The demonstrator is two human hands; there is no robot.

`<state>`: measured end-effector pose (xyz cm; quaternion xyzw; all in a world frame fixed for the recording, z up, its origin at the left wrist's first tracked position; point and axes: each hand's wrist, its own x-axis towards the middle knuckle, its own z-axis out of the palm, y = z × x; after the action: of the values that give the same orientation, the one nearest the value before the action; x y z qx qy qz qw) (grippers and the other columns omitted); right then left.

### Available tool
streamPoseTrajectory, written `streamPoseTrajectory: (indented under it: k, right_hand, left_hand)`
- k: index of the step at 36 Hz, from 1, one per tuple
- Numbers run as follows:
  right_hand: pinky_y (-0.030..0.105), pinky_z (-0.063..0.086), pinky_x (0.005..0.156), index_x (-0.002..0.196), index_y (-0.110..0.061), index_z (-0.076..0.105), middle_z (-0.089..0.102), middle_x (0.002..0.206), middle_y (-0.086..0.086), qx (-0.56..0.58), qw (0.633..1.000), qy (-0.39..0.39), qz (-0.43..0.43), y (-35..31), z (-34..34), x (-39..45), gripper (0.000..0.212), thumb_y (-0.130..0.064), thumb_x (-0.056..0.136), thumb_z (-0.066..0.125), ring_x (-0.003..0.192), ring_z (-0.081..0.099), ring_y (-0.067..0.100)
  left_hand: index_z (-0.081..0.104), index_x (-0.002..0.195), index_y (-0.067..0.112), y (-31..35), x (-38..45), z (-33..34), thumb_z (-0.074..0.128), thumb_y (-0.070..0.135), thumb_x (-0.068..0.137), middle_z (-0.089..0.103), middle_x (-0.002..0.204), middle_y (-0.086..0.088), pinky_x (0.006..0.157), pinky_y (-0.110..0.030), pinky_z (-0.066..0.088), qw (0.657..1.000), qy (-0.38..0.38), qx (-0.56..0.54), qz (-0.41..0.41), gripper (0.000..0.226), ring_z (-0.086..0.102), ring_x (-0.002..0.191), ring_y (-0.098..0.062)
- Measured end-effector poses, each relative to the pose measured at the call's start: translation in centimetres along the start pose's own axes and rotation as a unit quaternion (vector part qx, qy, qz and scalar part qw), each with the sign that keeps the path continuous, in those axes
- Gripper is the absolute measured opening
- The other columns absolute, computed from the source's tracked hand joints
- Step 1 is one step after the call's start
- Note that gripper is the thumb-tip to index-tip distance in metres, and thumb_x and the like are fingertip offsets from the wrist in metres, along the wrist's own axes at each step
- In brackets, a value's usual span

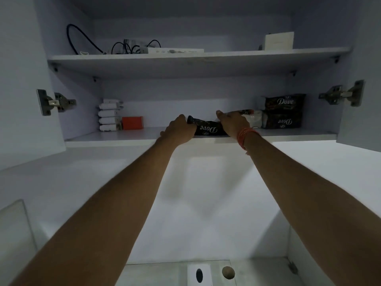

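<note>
Both my arms reach up into an open wall cabinet. A dark Dove packet (207,129) lies upside down near the front of the lower shelf (115,139). My left hand (179,131) grips the packet's left end. My right hand (234,122), with an orange thread on its wrist, rests over the packet's right end; its fingers are hidden behind the hand. Two more Dove packets (285,114) are stacked at the right of the shelf, with a pale wrapped packet (254,118) between them and my right hand.
Stacked white plugs (109,115) and an orange box (133,123) sit at the shelf's left. The upper shelf (185,58) holds black cables (123,46), a flat white device and a white box (279,41). Both doors stand open on metal hinges (55,102). A counter lies below.
</note>
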<state>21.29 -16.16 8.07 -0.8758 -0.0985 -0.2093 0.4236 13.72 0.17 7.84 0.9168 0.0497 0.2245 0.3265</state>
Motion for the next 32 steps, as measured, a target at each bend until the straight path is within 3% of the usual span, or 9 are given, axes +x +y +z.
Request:
streamPoseTrajectory:
  k: [3,5,10,16,21,24,30,32]
  right_hand:
    - [0.027,0.037,0.071,0.105,0.001,0.069,0.070,0.107,0.019,0.006,1.000,-0.001,-0.008,-0.2,0.0,-0.2,0.052,-0.045,0.097,0.045,0.083,0.058,0.026]
    - [0.028,0.040,0.069,0.104,0.002,0.071,0.071,0.104,0.020,0.014,1.000,0.009,-0.011,-0.2,-0.1,-0.6,0.048,-0.039,0.097,0.047,0.084,0.062,0.028]
    - [0.033,0.048,0.084,0.110,0.007,0.066,0.068,0.110,0.024,0.058,0.998,0.027,0.005,-0.8,-0.9,-1.8,0.048,-0.035,0.098,0.048,0.104,0.063,0.036]
    - [0.035,0.053,0.088,0.107,-0.003,0.069,0.071,0.103,0.015,0.068,0.998,-0.004,0.001,-0.4,-1.1,-2.1,0.040,-0.038,0.090,0.059,0.097,0.067,0.030]
    - [0.029,0.043,0.069,0.094,-0.001,0.064,0.063,0.088,0.013,0.004,1.000,-0.022,-0.015,-0.7,-0.8,-2.3,0.044,-0.044,0.089,0.061,0.080,0.058,0.026]
    - [0.028,0.037,0.066,0.085,-0.007,0.058,0.060,0.085,0.011,-0.011,0.999,-0.023,-0.020,-0.9,-0.5,-2.4,0.034,-0.040,0.090,0.061,0.080,0.056,0.026]
    - [0.027,0.036,0.061,0.075,-0.008,0.066,0.071,0.087,0.013,0.004,0.998,0.030,-0.055,-0.3,0.5,-3.3,0.034,-0.038,0.090,0.061,0.085,0.065,0.027]
    - [0.024,0.032,0.060,0.077,-0.007,0.069,0.070,0.091,0.011,0.014,0.996,0.052,-0.073,-0.3,0.5,-4.4,0.033,-0.036,0.090,0.061,0.091,0.064,0.025]
  left_hand:
    - [0.044,0.133,0.012,0.2,-0.4,-0.2,0.047,0.039,0.093,0.056,0.123,-0.009,0.099,-0.046,0.047,0.999,-0.001,-0.034,-0.002,0.049,0.056,0.108,-0.027]
    - [0.041,0.135,0.011,0.0,-0.9,-0.3,0.049,0.034,0.093,0.054,0.119,-0.008,0.099,-0.044,0.048,0.999,-0.002,-0.044,0.001,0.049,0.054,0.104,-0.025]
    - [0.026,0.146,0.014,-0.2,-1.9,-0.9,0.052,0.030,0.091,0.050,0.133,-0.012,0.102,-0.043,0.046,0.998,-0.011,-0.064,0.008,0.063,0.050,0.105,-0.023]
    - [0.023,0.148,0.011,-0.4,-2.2,-1.4,0.053,0.026,0.093,0.047,0.141,-0.015,0.098,-0.039,0.048,0.998,-0.013,-0.063,0.013,0.065,0.047,0.102,-0.021]
    - [0.021,0.150,0.011,-0.7,-2.4,-1.4,0.056,0.025,0.091,0.046,0.142,-0.015,0.101,-0.041,0.046,0.998,-0.016,-0.061,0.016,0.070,0.051,0.119,-0.028]
    - [0.022,0.151,0.015,-0.9,-2.4,-1.4,0.056,0.023,0.089,0.052,0.135,-0.012,0.099,-0.039,0.049,0.997,-0.022,-0.069,0.019,0.071,0.055,0.113,-0.026]
    - [0.027,0.149,0.020,-1.2,-2.9,-1.1,0.059,0.020,0.081,0.056,0.129,-0.008,0.098,-0.041,0.049,0.995,-0.021,-0.101,0.014,0.075,0.056,0.112,-0.026]
    - [0.029,0.148,0.018,-1.3,-3.7,-0.9,0.059,0.015,0.084,0.056,0.128,-0.008,0.091,-0.036,0.051,0.992,-0.011,-0.127,0.024,0.070,0.056,0.106,-0.023]
